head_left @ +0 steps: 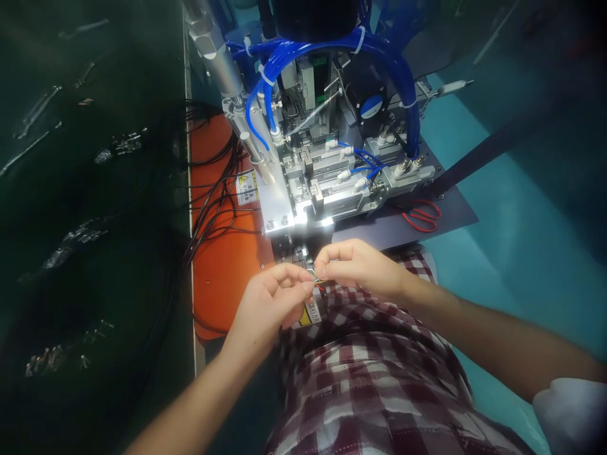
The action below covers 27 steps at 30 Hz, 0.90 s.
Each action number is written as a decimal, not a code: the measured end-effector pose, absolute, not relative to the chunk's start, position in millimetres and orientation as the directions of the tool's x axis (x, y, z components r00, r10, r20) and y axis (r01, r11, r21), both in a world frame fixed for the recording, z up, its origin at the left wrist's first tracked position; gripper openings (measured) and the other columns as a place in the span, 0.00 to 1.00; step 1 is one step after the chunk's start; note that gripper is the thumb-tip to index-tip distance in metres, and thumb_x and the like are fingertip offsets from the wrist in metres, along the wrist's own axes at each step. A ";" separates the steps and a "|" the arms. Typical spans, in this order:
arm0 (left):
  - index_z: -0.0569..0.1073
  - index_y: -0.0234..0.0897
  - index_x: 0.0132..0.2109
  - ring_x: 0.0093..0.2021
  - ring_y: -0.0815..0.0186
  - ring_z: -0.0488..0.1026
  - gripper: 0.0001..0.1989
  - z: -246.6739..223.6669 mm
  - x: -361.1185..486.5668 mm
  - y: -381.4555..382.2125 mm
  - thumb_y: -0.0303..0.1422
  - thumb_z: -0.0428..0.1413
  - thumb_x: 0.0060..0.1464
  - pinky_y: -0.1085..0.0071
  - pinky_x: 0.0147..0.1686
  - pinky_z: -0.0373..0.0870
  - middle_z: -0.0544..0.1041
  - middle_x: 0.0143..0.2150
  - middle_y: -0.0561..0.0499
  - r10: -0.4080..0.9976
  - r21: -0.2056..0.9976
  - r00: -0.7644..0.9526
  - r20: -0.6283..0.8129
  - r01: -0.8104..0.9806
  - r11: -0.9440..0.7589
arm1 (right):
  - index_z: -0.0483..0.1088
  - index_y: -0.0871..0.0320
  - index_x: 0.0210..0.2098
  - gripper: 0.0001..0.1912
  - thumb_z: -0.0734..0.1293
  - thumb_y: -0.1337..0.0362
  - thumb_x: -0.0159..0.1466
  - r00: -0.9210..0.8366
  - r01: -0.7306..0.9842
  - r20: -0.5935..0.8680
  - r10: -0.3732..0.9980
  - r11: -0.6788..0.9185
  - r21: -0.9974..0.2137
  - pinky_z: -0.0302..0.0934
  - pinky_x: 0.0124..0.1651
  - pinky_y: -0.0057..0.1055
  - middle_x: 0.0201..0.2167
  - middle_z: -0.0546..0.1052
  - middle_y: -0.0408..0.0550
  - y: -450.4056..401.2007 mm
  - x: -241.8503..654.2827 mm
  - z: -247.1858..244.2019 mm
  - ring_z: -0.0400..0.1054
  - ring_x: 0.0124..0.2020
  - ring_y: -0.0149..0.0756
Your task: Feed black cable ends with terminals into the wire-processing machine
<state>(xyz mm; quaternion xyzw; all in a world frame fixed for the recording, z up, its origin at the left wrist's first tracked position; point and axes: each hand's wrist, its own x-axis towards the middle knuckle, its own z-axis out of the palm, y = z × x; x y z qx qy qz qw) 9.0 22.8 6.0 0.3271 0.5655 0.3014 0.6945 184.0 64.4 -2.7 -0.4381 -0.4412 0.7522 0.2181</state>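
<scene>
Thin coloured wires (318,282), with yellow and red among them, show between my fingertips. My left hand (275,294) pinches them from the left, thumb against forefinger. From the right, my right hand (353,265) closes its thumb and forefinger on the same wires. Both hands are in front of a metal machine (303,215) with pneumatic cylinders, close to its lower front end. A label (310,313) with yellow and white parts sits just below the fingers. The fingers partly hide the wire ends.
Black cables (213,189) run over the orange board (222,265) at left. Thick blue air tubes (332,44) arch above the machine. Red-handled scissors (423,216) lie on the dark base plate (455,218) at right. Several small metal parts (83,234) lie on the dark surface at far left.
</scene>
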 end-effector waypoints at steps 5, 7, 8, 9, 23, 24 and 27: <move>0.72 0.33 0.32 0.15 0.81 0.53 0.08 1.9 9.2 18.8 0.32 0.62 0.49 0.82 0.15 0.48 0.66 0.18 0.58 0.836 0.842 0.157 -0.525 -0.046 0.537 | 0.70 0.63 0.20 0.04 0.66 0.70 0.51 -0.584 -0.052 -0.506 0.635 -0.651 -0.757 0.37 0.18 0.23 0.12 0.61 0.35 68.1 184.9 -9.5 0.47 0.15 0.20; 0.71 0.34 0.32 0.15 0.81 0.52 0.07 0.6 9.1 16.2 0.33 0.61 0.50 0.83 0.16 0.49 0.62 0.16 0.60 0.864 0.870 0.140 -0.483 -0.036 0.492 | 0.70 0.64 0.20 0.03 0.67 0.71 0.50 -0.631 -0.062 -0.533 0.563 -0.722 -0.689 0.36 0.18 0.22 0.12 0.61 0.34 70.8 185.6 -11.1 0.46 0.15 0.18; 0.71 0.35 0.32 0.15 0.81 0.52 0.07 0.4 9.1 15.0 0.33 0.62 0.50 0.84 0.16 0.49 0.61 0.16 0.61 0.875 0.881 0.134 -0.465 -0.023 0.472 | 0.70 0.65 0.20 0.03 0.67 0.71 0.49 -0.652 -0.058 -0.548 0.524 -0.755 -0.653 0.35 0.18 0.22 0.12 0.60 0.34 72.4 186.0 -11.8 0.45 0.14 0.17; 0.72 0.35 0.32 0.16 0.81 0.52 0.07 0.7 9.1 14.1 0.32 0.62 0.50 0.84 0.16 0.50 0.60 0.16 0.61 0.884 0.891 0.134 -0.449 -0.007 0.454 | 0.70 0.65 0.20 0.03 0.68 0.71 0.49 -0.673 -0.050 -0.559 0.484 -0.784 -0.618 0.34 0.18 0.21 0.12 0.60 0.34 74.0 186.3 -12.4 0.45 0.14 0.17; 0.73 0.35 0.32 0.17 0.81 0.57 0.08 0.7 4.8 13.3 0.33 0.64 0.48 0.85 0.16 0.53 0.68 0.20 0.58 0.882 0.892 0.162 -0.442 -0.021 0.451 | 0.69 0.63 0.29 0.06 0.71 0.69 0.55 -0.804 -0.183 -0.378 0.459 -0.796 -0.577 0.40 0.22 0.22 0.20 0.64 0.36 62.1 192.8 -26.4 0.46 0.18 0.19; 0.73 0.35 0.32 0.17 0.80 0.58 0.08 0.2 5.1 12.8 0.33 0.64 0.48 0.85 0.16 0.53 0.69 0.21 0.58 0.894 0.902 0.147 -0.423 -0.031 0.431 | 0.69 0.63 0.29 0.06 0.71 0.68 0.56 -0.814 -0.206 -0.373 0.445 -0.822 -0.531 0.39 0.22 0.22 0.19 0.61 0.35 60.1 192.3 -26.8 0.43 0.17 0.18; 0.72 0.36 0.33 0.18 0.81 0.59 0.09 -0.9 5.8 11.3 0.34 0.64 0.49 0.85 0.16 0.54 0.72 0.25 0.57 0.923 0.925 0.112 -0.369 -0.049 0.376 | 0.69 0.64 0.29 0.07 0.71 0.67 0.56 -0.795 -0.294 -0.380 0.474 -0.848 -0.441 0.39 0.22 0.21 0.16 0.57 0.32 52.6 187.9 -25.1 0.40 0.17 0.18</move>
